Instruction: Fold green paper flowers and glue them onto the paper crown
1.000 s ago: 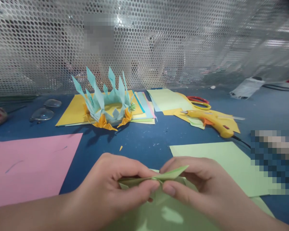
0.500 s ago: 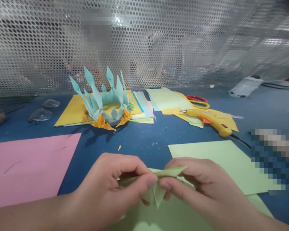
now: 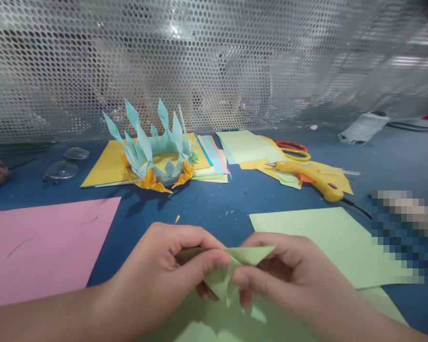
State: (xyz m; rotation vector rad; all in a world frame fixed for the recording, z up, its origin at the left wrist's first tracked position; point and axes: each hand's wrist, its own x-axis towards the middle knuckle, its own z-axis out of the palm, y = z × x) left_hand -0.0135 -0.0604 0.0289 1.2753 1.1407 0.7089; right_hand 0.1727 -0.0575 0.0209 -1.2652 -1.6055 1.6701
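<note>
Both hands pinch a small folded piece of light green paper (image 3: 235,268) low in the middle of the head view. My left hand (image 3: 164,275) is closed on its left part, thumb pressed on top. My right hand (image 3: 292,280) is closed on its right part, where a flat point sticks out over the fingers. A second flap of the piece hangs down between the two thumbs. Under the hands lies a light green sheet (image 3: 235,323) on the blue table (image 3: 214,209).
A pink sheet (image 3: 42,247) lies at the left and another green sheet (image 3: 328,242) at the right. Farther back stand a teal and orange paper crown (image 3: 153,152) on coloured sheets, a yellow glue gun (image 3: 313,178), red-handled scissors (image 3: 294,148) and glasses (image 3: 66,164). A perforated metal screen (image 3: 214,66) closes the back.
The flat folded strip has been opened out: a green flap now hangs down between my thumbs. Both hands stayed in place, still pinching the paper.
</note>
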